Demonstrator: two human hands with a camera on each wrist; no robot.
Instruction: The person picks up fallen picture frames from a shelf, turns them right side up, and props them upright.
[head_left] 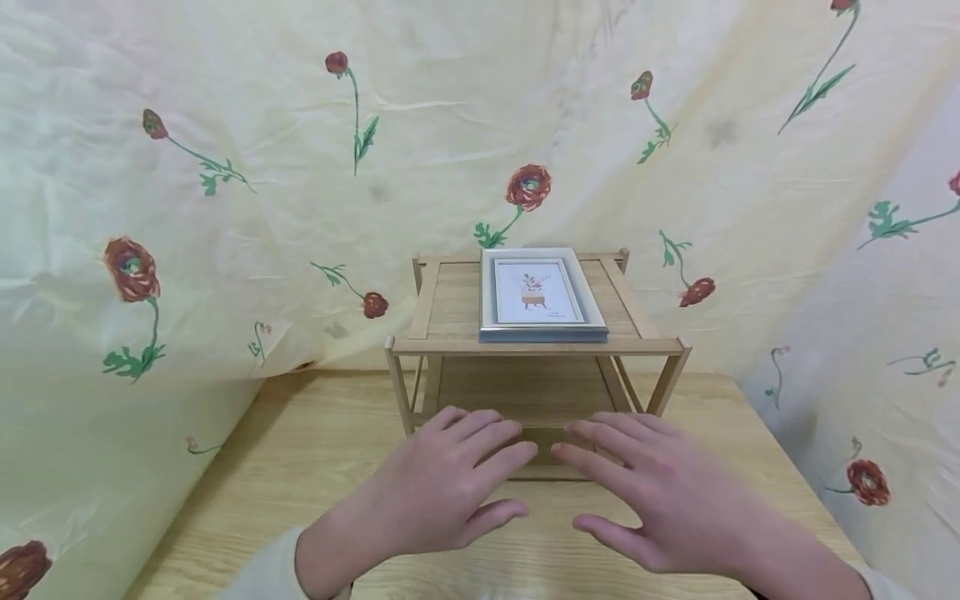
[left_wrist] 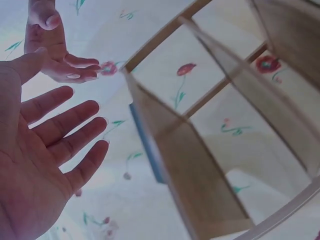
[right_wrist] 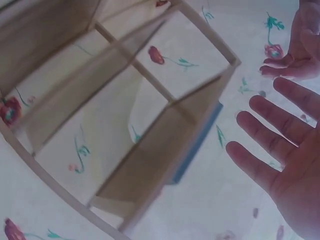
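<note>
Left hand (head_left: pixel 457 486), right hand (head_left: pixel 658 493) hung spread, empty; likely pre-grasp. Picture frame (head_left: pixel 538 293) atop rack (head_left: pixel 453 302) probably needed two-sided grip next.

The left sleeve (head_left: pixel 262 573) is off-white, with a plain cuff (head_left: pixel 292 560). The right sleeve (head_left: pixel 885 587), also pale, shows only in small part. The left hand (head_left: pixel 442 483) and right hand (head_left: pixel 671 492) are bare.

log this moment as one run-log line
left hand: holds nothing | right hand: holds nothing | picture frame: face up atop wooden rack, apart from both hands
</note>
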